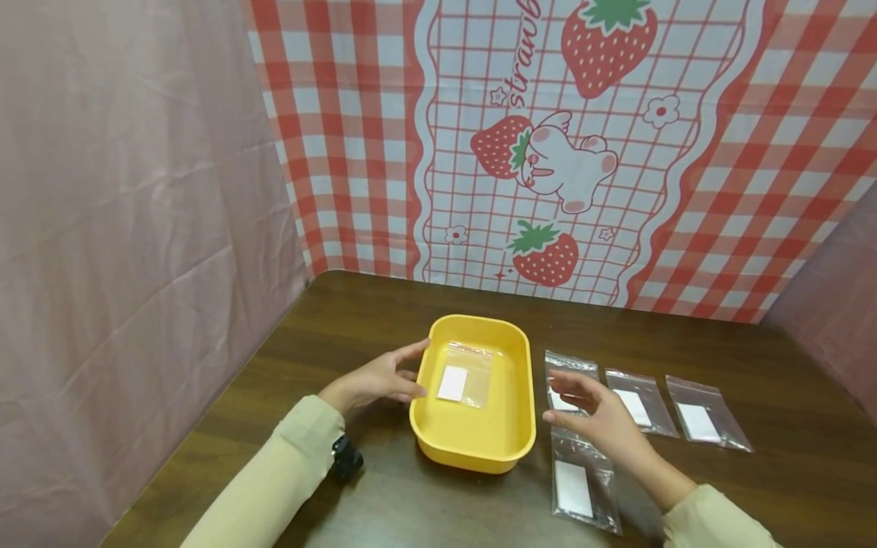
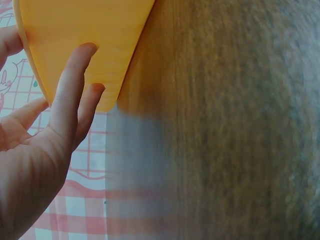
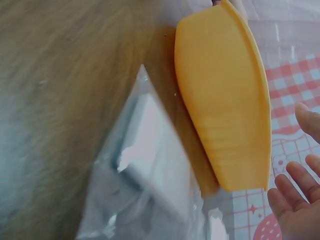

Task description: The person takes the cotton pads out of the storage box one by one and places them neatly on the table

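Between the spread left hand [image 1: 380, 379] and loosely spread right hand [image 1: 601, 420], a yellow tub [image 1: 466, 458] was set, seemingly for easy reach, a zip bag [image 1: 476, 377] inside. Its side was touched by the left; nothing was held by the right, near four flat-laid bags [image 1: 582, 491].

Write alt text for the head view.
A person's left hand touches a yellow tray on a brown table; inside lies one clear bag holding a white piece. The right hand is near four similar bags beside the tray.
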Motion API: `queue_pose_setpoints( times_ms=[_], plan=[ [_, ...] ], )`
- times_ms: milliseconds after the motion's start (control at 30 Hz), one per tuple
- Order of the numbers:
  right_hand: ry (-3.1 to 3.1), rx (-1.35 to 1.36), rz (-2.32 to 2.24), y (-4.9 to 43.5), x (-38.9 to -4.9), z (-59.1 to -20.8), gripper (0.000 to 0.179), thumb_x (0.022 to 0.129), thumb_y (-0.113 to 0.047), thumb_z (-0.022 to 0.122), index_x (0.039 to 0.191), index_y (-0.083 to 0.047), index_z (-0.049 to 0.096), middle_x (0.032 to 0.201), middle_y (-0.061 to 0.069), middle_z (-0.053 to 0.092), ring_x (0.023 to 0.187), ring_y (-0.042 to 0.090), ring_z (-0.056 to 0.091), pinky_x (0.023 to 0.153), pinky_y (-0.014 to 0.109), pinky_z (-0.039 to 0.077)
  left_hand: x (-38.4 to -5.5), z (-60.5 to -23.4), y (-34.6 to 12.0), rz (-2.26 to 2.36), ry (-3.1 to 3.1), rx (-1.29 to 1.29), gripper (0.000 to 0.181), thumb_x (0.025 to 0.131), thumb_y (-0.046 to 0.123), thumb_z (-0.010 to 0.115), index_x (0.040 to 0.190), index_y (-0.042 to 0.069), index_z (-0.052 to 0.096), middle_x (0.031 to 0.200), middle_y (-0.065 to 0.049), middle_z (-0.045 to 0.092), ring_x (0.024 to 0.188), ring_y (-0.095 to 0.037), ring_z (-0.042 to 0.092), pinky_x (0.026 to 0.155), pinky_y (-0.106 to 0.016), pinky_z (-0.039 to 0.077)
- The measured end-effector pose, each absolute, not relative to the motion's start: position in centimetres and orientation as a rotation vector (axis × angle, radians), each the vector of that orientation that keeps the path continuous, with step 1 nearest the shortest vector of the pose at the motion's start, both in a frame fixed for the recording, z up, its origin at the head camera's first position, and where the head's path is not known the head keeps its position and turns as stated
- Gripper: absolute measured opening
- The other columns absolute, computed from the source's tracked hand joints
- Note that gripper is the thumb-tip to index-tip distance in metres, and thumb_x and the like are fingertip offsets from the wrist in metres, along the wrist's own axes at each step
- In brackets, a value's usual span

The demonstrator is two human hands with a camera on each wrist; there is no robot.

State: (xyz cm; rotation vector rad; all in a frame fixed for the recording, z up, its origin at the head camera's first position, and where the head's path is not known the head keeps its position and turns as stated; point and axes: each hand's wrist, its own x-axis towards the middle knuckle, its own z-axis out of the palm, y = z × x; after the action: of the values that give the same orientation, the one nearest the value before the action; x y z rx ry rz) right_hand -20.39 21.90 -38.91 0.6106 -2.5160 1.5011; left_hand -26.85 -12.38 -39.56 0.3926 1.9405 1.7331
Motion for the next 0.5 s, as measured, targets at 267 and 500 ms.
queue_pose_setpoints(
  times_ms=[267, 500],
  plan=[
    [-2.528, 0.590, 1.591, 20.5, -21.5, -38.1, 0.057, 0.076, -0.011, 0.077, 0.125, 0.004, 0.053, 0.117, 0.022, 0.058, 0.107, 0.040, 0.054, 0.090, 0.045, 0.046, -26.8, -39.4, -12.5, 1.730, 1.947, 0.391, 0.086, 0.082, -0.005, 0.066, 0.150, 0.014, 0.018, 0.146, -0.019, 0.025, 0.109, -0.034, 0.055, 0.077, -0.037, 0.054],
    [-2.521, 0.591, 1.632, 19.4, -22.4, -37.7, 0.056, 0.077, -0.010, 0.077, 0.125, 0.005, 0.052, 0.115, 0.023, 0.058, 0.107, 0.035, 0.056, 0.092, 0.045, 0.045, -26.8, -39.5, -12.4, 1.721, 1.966, 0.374, 0.084, 0.082, -0.005, 0.067, 0.150, 0.017, 0.021, 0.147, -0.017, 0.026, 0.110, -0.033, 0.055, 0.077, -0.037, 0.055]
  ],
)
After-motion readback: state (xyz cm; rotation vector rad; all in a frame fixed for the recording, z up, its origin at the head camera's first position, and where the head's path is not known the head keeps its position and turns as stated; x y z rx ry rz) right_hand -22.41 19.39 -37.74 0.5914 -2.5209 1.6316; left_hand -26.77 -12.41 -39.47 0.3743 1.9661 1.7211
